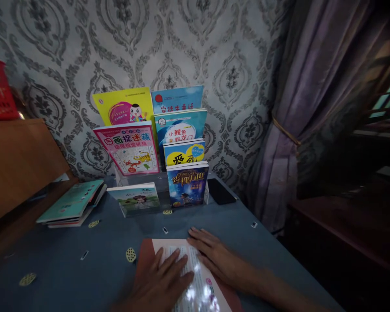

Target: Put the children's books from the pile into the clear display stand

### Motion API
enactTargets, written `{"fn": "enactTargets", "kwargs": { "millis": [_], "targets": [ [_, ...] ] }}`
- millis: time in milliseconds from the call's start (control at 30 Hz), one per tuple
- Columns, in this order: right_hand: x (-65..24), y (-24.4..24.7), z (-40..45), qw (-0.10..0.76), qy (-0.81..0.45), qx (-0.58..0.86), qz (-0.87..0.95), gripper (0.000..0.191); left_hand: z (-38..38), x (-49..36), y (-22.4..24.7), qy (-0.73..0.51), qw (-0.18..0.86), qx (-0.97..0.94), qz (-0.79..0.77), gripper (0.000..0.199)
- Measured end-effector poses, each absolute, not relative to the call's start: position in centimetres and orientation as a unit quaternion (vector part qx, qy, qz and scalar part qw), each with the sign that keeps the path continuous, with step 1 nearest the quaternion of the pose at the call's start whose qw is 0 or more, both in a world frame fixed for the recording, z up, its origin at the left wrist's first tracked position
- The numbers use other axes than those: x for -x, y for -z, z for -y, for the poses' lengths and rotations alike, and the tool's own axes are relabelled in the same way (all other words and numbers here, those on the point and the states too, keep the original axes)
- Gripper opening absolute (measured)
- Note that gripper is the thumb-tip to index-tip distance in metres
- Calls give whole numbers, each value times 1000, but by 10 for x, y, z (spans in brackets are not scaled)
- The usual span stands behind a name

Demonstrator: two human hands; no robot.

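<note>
Both hands are down at the open book, right at the near side of the blue table! The left hand lies across the left of the white page, fingers fanned wide, thumb pointing in toward the middle, a little blurred. Over comes the right hand, laid along the page's right edge, fingers stretched out and slightly apart, their tips reaching the top corner; neither one has anything gripped. Light glares off the print between them. Look beyond, and books stand in two columns: on the left, a yellow book behind a pink book, with a green-covered book leaning low in front; on the right, several in steps, a dark blue book foremost. A flat black object lies just beside that one. Far left, a teal-topped stack sits on the table, and patterned wallpaper meets a tied-back curtain on the right.
</note>
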State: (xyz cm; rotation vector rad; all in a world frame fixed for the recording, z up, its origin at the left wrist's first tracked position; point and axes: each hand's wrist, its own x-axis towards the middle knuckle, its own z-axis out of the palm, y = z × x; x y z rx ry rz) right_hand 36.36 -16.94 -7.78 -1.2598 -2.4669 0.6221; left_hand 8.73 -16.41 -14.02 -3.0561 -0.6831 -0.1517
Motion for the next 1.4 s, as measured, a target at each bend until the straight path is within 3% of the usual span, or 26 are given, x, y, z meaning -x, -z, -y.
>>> {"fn": "enactTargets", "kwargs": {
  "millis": [267,333,500,800,1100,1400],
  "targets": [
    [-355,70,124,149,-187,410,880,44,167,-94,112,62,-75,957,274,99],
    [-344,72,122,143,-182,403,885,45,168,-96,104,55,-89,956,275,98],
    [-324,78,119,144,-242,306,909,72,166,-97,109,56,-70,958,272,99],
    [-298,87,89,140,-195,308,921,40,173,-99,131,97,32,960,262,87],
    [-273,76,78,107,-173,344,917,41,174,-100,131,110,55,957,263,75],
    [-305,72,98,136,-126,407,894,43,177,-99,121,111,-41,955,273,96]
  ]
}}
